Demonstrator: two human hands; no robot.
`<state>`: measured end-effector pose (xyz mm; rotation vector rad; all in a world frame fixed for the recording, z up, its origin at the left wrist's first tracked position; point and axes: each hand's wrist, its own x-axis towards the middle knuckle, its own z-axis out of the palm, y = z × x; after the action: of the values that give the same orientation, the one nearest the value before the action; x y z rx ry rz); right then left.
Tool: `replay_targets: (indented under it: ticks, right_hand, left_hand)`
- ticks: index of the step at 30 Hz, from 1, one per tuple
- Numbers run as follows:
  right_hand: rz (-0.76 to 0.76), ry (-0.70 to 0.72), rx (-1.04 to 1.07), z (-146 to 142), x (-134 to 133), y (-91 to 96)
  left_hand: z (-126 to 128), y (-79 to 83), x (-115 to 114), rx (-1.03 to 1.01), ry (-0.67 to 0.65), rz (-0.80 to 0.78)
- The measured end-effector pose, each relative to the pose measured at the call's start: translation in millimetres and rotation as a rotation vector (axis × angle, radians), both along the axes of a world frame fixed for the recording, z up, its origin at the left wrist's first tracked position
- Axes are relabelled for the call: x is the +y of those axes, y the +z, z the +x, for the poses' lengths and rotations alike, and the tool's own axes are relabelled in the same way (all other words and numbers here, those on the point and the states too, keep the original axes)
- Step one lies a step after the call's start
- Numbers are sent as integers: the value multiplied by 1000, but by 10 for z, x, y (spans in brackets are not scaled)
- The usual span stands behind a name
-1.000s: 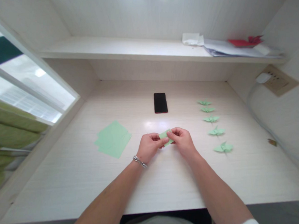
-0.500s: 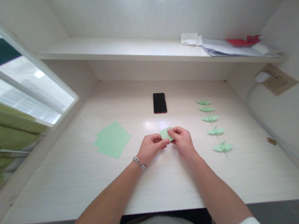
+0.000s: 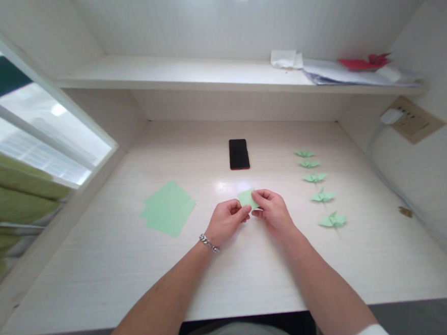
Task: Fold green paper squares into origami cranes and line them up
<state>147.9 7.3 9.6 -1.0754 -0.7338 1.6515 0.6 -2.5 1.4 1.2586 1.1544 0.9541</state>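
Note:
Between my two hands is a small folded piece of green paper [image 3: 247, 196], held just above the desk. My left hand [image 3: 228, 220] pinches its lower edge between thumb and fingers. My right hand [image 3: 272, 209] grips the right side, thumb on top. The fingers hide part of the folds. To the left lies a loose stack of green paper sheets [image 3: 170, 209]. Several green paper cranes stand in a row on the right, the nearest crane [image 3: 333, 220] closest to my right forearm.
A black phone [image 3: 239, 154] lies beyond my hands. Papers [image 3: 341, 73] and a red folded item [image 3: 363, 64] rest on the shelf [image 3: 169, 74]. A white plug [image 3: 391, 116] sits in the wall socket [image 3: 418, 122], its cable [image 3: 383, 176] trailing down the right side.
My right thumb has shifted slightly up along the paper, and more of the paper's face shows. The left hand stays nearly in place. Everything on the desk is unmoved.

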Motion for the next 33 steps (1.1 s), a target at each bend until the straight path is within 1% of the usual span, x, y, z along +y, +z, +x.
replay_targets:
  ticks: [2, 4, 7, 11, 15, 21, 24, 27, 30, 33]
  right_hand:
    - [30, 65, 4, -9, -10, -6]
    - [43, 85, 0, -25, -14, -16]
    - [50, 35, 2, -47, -8, -28]
    - [67, -19, 58, -54, 1, -12]
    - [72, -31, 101, -46, 0, 22]
    - [95, -44, 26, -21, 15, 13]
    - [126, -84, -39, 6, 31, -6]
    - [136, -75, -100, 34, 40, -12]
    - [115, -6, -122, 43, 39, -16]
    - [104, 0, -107, 36, 34, -25]
  left_hand:
    - [-11, 3, 7, 9, 47, 32]
    - [-19, 8, 14, 4, 81, 52]
    - [-15, 9, 19, -18, 92, 65]
    - [3, 14, 14, -46, 87, 64]
    - [0, 32, 3, -60, 104, 67]
    - [-16, 52, -2, -48, 100, 71]
    - [-20, 46, -5, -30, 95, 75]
    - [-21, 25, -16, 11, 68, 87]
    - [-24, 8, -25, 47, -10, 83]
    - [-30, 7, -22, 38, -70, 64]
